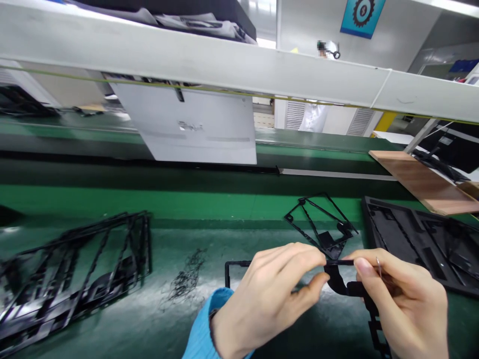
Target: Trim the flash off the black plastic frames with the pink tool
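Both of my hands are at a thin black plastic frame (339,285) at the lower right. My left hand (275,294), in a blue sleeve, has its finger and thumb curled at the frame's upper edge; a frame corner shows behind its wrist. My right hand (409,294) pinches the same edge between thumb and fingers. A thin metal tool (379,267) sticks up from the right hand's fingers; its working end is hidden. Just beyond the hands lies another black frame (318,224), flat on the green bench.
Several black frames (108,264) are stacked at left. Beside them lies a tangle of thin black scraps (189,274). A black tray (422,239) and a wooden board (430,184) are at right. A white shelf beam (209,60) crosses overhead. A person (314,117) is in the background.
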{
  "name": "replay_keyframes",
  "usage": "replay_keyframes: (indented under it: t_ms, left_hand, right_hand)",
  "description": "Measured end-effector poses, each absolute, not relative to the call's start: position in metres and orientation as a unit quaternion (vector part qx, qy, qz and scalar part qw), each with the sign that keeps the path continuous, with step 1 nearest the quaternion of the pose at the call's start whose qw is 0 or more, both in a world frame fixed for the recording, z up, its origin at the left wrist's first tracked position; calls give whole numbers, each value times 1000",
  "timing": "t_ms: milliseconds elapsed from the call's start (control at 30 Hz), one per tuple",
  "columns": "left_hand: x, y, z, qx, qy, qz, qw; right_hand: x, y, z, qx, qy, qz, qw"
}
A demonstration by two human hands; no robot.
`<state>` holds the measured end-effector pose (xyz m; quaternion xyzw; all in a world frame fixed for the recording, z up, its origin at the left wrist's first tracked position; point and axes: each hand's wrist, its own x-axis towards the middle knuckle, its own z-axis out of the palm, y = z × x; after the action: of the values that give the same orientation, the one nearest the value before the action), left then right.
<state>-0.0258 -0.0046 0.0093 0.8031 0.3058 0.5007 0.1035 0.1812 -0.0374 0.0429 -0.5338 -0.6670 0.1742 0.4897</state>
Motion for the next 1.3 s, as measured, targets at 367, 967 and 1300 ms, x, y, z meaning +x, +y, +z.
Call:
replay_keyframes:
  t_ms: [367,967,1300]
  left_hand:
    - [-32,-2,7,839,240,489,12]
    - [-35,-17,16,840,244,484,-18]
    - [-32,-6,12,813,223,537,31]
  right_hand:
    - [180,-39,41,-505,-696,133,493]
    - [179,-41,40,-489,-700,119,507]
    - [185,-38,40,-477,-707,106,511]
